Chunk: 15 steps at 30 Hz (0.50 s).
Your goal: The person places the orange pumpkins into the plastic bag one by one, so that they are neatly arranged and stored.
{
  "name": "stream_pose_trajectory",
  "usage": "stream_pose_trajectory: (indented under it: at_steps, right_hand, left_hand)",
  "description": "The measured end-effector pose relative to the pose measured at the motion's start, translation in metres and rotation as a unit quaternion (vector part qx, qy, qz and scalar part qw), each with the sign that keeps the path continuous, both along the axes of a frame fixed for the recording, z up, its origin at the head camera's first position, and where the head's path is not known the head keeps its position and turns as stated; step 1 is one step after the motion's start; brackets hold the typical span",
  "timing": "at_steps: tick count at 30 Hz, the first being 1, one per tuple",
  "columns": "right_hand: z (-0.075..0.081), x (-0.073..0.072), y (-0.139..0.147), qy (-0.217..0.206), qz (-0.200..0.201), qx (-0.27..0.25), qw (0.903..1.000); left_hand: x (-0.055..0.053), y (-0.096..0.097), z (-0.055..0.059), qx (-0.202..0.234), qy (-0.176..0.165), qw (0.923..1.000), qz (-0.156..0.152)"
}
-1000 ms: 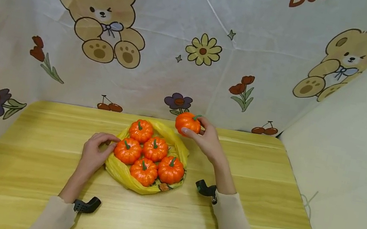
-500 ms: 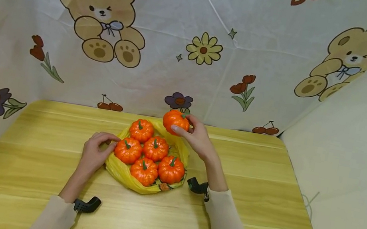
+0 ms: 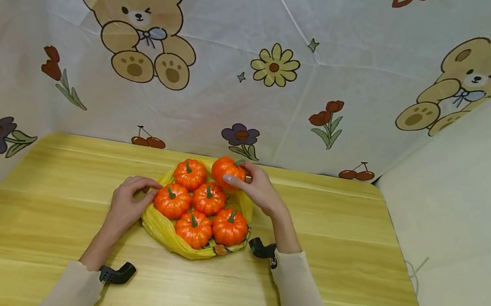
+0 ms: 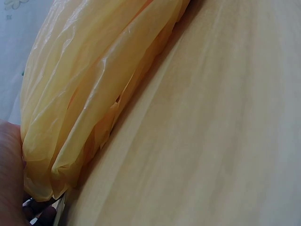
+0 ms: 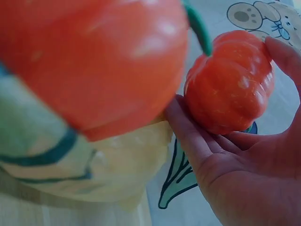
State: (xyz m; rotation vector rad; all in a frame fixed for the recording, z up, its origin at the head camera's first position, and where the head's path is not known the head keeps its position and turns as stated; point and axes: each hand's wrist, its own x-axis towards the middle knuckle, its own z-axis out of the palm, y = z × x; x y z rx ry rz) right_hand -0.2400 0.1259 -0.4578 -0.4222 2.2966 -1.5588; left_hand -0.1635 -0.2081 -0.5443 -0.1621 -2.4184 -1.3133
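Note:
My right hand (image 3: 263, 193) holds a small orange toy pumpkin (image 3: 221, 169) with a green stem, over the far right part of a yellow plastic bag (image 3: 161, 231). In the right wrist view, thumb and fingers curve round that held pumpkin (image 5: 230, 87). Several matching pumpkins (image 3: 193, 230) sit inside the bag, whose rim is spread open around them. At the bag's left side, my left hand (image 3: 126, 202) grips its edge. The left wrist view shows the crinkled side of the bag (image 4: 89, 94) against that hand (image 4: 10, 174).
The wooden table (image 3: 341, 277) lies under the bag and both forearms. A white cloth (image 3: 228, 20) printed with bears and flowers hangs behind it, and a pale wall (image 3: 472, 223) stands at the right. A black camera is strapped to each wrist.
My right hand has carried its pumpkin left, then lowered it over the bag's far right part. The left hand and the other pumpkins stay where they were.

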Motion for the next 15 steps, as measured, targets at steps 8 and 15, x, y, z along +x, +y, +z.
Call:
stream_pose_trajectory:
  at_steps: [8, 15]
  right_hand:
    - [-0.009, -0.002, 0.001, 0.022, 0.004, 0.034, 0.9992]
    - [-0.016, -0.004, 0.001, 0.091, -0.003, 0.102, 0.9905]
  left_hand:
    - [0.0, 0.001, 0.0, -0.002, -0.007, 1.0, 0.003]
    - [0.0, 0.001, 0.001, -0.001, -0.011, 0.9999, 0.003]
